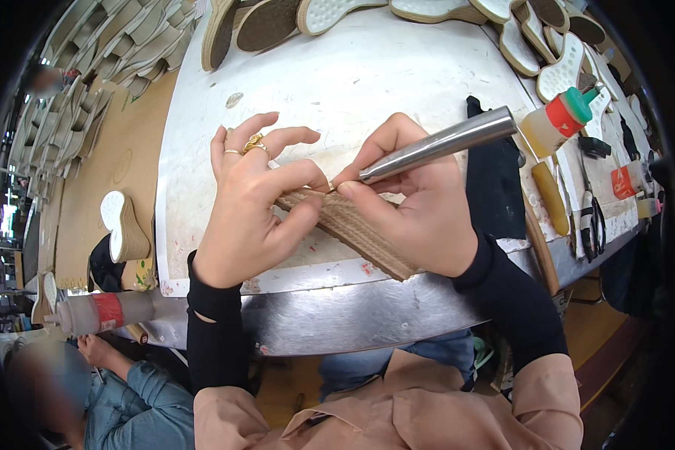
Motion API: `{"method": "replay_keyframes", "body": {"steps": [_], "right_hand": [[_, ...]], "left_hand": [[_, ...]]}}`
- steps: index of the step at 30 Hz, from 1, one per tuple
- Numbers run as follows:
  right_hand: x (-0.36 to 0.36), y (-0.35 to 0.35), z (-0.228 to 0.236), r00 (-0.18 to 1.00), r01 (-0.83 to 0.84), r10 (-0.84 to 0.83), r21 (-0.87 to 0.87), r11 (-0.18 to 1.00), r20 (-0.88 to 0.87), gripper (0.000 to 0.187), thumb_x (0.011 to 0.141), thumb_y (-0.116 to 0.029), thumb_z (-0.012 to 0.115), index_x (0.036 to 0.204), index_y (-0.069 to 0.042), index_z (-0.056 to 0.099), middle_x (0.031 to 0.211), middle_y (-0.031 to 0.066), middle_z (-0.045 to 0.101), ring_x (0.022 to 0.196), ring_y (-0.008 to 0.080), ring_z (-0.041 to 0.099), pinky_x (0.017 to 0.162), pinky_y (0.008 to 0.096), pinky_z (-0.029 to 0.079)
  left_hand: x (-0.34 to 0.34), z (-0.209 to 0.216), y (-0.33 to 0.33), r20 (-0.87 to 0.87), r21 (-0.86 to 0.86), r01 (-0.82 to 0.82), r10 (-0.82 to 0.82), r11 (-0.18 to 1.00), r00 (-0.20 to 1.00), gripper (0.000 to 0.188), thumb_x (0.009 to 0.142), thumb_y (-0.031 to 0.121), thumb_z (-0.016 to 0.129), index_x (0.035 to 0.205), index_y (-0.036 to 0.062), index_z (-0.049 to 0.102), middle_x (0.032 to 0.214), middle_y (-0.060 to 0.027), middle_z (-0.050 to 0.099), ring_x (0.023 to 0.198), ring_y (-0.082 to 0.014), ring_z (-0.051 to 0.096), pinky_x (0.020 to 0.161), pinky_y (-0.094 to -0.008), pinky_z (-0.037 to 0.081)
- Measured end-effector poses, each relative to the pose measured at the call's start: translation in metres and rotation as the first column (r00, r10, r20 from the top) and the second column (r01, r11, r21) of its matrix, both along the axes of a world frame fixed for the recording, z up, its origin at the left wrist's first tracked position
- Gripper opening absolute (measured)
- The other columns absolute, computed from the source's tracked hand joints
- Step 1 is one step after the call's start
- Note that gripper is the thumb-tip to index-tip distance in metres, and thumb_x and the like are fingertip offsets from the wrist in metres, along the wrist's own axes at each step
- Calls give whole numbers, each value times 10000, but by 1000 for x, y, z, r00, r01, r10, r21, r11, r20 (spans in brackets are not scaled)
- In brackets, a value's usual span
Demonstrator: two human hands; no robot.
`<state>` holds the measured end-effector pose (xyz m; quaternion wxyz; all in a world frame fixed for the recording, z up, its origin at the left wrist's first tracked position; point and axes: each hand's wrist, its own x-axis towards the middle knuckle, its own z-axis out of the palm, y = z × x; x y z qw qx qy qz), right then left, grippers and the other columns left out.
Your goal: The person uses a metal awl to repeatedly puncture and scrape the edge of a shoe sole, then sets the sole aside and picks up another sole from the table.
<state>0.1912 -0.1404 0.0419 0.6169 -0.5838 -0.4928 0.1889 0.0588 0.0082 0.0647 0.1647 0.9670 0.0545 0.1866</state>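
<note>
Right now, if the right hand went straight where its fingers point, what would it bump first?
Probably the fingertips of the left hand, which holds the braided sole. The right hand is so close that I can't tell whether they touch.

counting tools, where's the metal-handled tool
In the head view, right of centre, the metal-handled tool is in the right hand, beside the braided wedge.

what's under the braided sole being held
White sheet shows around the braided sole, with metal table edge past its lower end; what lies directly beneath is covered.
</note>
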Motion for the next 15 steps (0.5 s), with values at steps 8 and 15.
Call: {"method": "replay_keyframes", "body": {"steps": [8,15], "right_hand": [[7,0,1,951,-60,48,-29,998,-304,213,846,79,619,983,8,471,929,86,589,905,124,663,770,223,576],[11,2,3,956,-69,52,-51,996,-289,226,839,75,622,981,3,463,923,89,598,893,123,667,776,218,576]], "left_hand": [[0,1,0,-35,17,-13,14,1000,999,76,710,155,662,782,139,680,1212,-52,621,1296,-396,395,1080,-619,128],[4,0,3,-5,33,-11,11,999,1000,81,719,187,660,790,159,686,1193,-32,625,1279,-394,411,1070,-649,125]]}}
